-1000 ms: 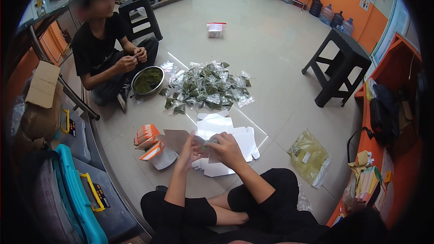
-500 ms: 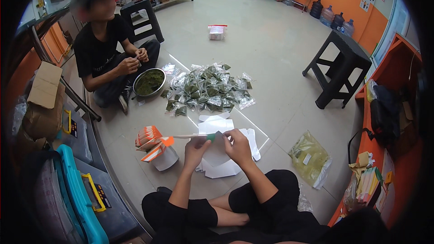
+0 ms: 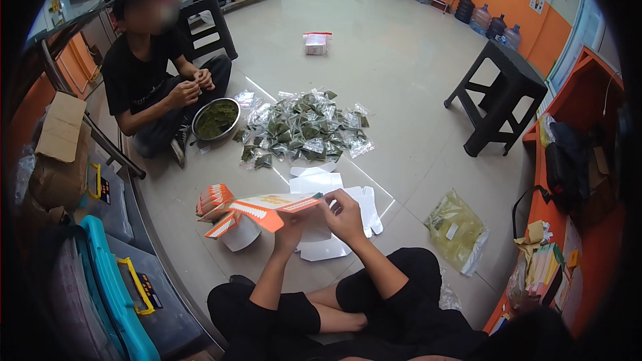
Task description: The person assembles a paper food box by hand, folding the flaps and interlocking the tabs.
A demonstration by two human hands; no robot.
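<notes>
Between my hands is a thin folding carton, printed orange, white and green, with one end stretching out to the left. My left hand grips its lower edge from below, with its fingers partly hidden by the card. At the carton's right end, the bent fingers of my right hand pinch its green-edged corner. Under my hands, white carton blanks lie flat on the floor. To the left, several orange-and-white folded cartons rest on a white rounded object.
Ahead lies a heap of small clear bags of green filling. A person sits at left beside a steel bowl of green stuff. A large yellowish-green bag and a black stool are at right; toolboxes stand at left.
The carton has turned from nearly edge-on to show its printed face and orange flap. Both hands keep hold of it, and the whole view has shifted slightly.
</notes>
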